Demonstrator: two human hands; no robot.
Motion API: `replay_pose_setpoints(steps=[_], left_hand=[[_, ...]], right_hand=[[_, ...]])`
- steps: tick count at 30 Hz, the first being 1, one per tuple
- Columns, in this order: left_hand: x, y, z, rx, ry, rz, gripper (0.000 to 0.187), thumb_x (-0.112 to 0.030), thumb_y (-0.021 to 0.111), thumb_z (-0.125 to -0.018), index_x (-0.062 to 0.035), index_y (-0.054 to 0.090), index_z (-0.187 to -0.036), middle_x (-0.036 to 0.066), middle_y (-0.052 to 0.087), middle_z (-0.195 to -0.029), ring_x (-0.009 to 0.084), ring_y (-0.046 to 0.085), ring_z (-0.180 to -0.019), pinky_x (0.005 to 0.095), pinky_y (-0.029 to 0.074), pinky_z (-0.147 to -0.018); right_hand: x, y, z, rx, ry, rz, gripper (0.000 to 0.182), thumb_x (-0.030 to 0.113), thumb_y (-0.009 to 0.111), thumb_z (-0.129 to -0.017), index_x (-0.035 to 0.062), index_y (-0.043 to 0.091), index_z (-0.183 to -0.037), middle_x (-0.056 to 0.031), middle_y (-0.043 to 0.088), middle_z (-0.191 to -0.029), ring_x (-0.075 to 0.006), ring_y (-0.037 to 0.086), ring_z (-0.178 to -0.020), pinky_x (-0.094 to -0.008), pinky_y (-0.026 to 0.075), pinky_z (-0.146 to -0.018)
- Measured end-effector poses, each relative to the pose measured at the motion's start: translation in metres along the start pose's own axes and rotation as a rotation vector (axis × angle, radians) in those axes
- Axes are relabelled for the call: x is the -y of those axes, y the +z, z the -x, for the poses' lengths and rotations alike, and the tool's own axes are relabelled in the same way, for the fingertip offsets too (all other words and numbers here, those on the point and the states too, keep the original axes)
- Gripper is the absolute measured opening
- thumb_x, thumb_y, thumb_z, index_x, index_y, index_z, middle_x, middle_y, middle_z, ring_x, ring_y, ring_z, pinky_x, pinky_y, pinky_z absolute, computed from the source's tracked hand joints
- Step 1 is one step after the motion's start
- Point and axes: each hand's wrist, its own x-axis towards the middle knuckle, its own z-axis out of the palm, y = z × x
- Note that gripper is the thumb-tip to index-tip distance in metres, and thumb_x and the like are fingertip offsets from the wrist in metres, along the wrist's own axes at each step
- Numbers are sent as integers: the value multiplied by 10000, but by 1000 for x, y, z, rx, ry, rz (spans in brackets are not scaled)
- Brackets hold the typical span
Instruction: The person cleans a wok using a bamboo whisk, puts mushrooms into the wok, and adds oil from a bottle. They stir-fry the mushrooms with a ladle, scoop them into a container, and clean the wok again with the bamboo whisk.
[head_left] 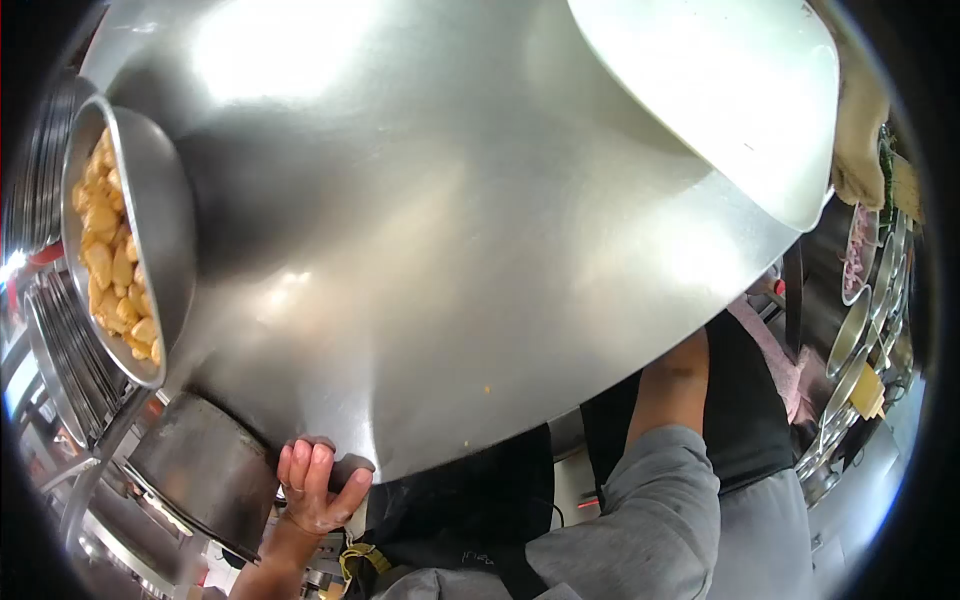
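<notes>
My left hand [318, 490] rests at the near edge of the steel table [400, 300], fingertips on the metal and fingers apart, holding nothing visible. Just left of it stands a dark metal pot [200, 465]. My right forearm [675, 385], in a rolled grey sleeve, reaches under the table's right edge, which hides my right hand. On the far left of the table, a steel bowl [165, 220] holds pale yellow-brown pieces [110, 240]. A white board or tray [740, 90] lies at the upper right.
Racks of stacked metal trays [70, 350] stand left of the table. To the right are several metal containers, one with pinkish sliced food [857, 250], and a pink cloth [785, 375]. Small yellow crumbs lie near the table's front edge.
</notes>
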Motion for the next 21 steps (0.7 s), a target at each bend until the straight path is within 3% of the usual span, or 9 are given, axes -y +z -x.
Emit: replay_pose_setpoints(steps=[11,21], left_hand=[[-3,2,3,0,-19,-24,490,-207,628,-921,-271,436,-1368,247,425,-1363,436,400,-1292,598,320,-1077],[-3,-1,-6,-25,-9,27,455,-165,635,-911,-240,492,-1336,263,466,-1347,437,436,-1267,576,356,-1046]], right_hand=[[-43,4,0,85,-7,-56,235,363,655,-904,135,599,-919,41,545,-690,-95,491,-514,-238,343,-453],[-98,37,45,204,33,-107,267,423,652,-908,161,599,-899,64,527,-671,-83,478,-507,-227,331,-461]])
